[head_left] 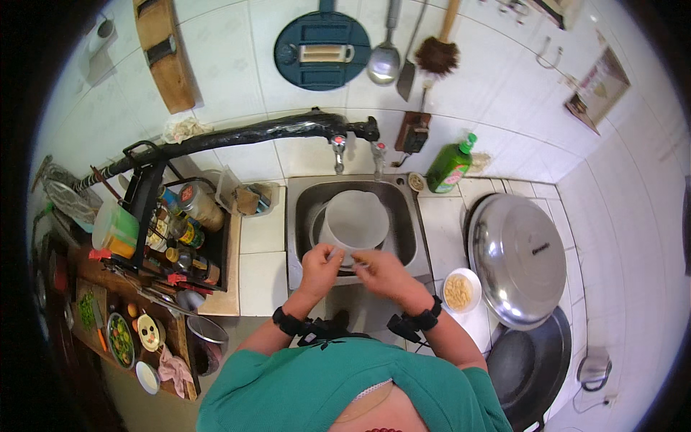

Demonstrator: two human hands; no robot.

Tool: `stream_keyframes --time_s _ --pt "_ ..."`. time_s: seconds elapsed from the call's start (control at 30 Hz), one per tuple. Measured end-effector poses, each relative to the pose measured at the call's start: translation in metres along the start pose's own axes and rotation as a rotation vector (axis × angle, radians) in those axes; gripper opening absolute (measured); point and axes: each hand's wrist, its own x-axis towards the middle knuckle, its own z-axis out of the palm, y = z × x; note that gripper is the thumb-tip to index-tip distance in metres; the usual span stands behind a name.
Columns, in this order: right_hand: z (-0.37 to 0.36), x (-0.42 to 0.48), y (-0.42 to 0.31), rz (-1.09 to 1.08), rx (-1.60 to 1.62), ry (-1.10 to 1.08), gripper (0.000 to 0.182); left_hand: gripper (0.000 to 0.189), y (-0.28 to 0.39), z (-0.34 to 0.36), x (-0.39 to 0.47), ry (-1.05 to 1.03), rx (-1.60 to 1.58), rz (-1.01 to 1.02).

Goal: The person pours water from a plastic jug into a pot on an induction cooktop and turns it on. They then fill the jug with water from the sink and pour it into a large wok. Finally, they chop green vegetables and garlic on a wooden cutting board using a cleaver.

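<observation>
A whitish, cloudy round container (356, 216) is over the metal sink (294, 270), with the curved rim of a metal bowl or pan (316, 224) showing beneath it. At the container's near edge, my left hand (319, 272) pinches with thumb and forefinger. Close beside it, my right hand (386, 278) bends its fingers around the same near edge. My fingers hide the exact grip, and the contents of the container cannot be made out. Above the sink's far side are two taps (338, 154) on a black-wrapped pipe (259, 132).
At right are a green soap bottle (451, 164), a white bowl of pale pieces (461, 291), a domed metal lid (518, 259) and a black wok (529, 362). To the left stand a black rack of jars (216, 270), a sponge box (251, 200) and a wooden table with food (186, 372).
</observation>
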Motion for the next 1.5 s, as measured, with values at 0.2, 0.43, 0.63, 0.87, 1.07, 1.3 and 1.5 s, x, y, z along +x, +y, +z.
stream_keyframes --time_s 0.2,0.43,0.63,0.87,1.07,1.3,1.5 --pt "-0.046 0.11 -0.018 -0.235 -0.279 0.411 0.048 0.023 -0.025 -0.03 0.04 0.093 -0.06 -0.028" --pt "-0.047 0.195 -0.004 -0.272 -0.191 0.243 0.049 0.022 0.0 -0.029 0.069 0.099 -0.279 -0.092" --pt "-0.08 0.203 0.012 -0.431 -0.164 0.001 0.044 0.02 0.013 -0.026 0.078 0.115 -0.269 -0.081" --pt "-0.08 0.205 0.02 -0.407 -0.179 -0.031 0.042 0.019 0.022 -0.023 0.085 0.132 -0.231 -0.139" --pt "-0.084 0.203 0.028 -0.414 -0.271 0.001 0.044 0.018 0.016 -0.012 0.095 0.07 -0.233 -0.105" --pt "-0.063 0.215 0.03 -0.506 -0.345 0.042 0.042 0.014 -0.023 -0.037 0.105 0.127 -0.344 -0.116" --pt "-0.069 0.212 0.05 -0.515 -0.267 0.194 0.025 0.022 0.005 -0.015 0.115 0.019 -0.468 -0.069"
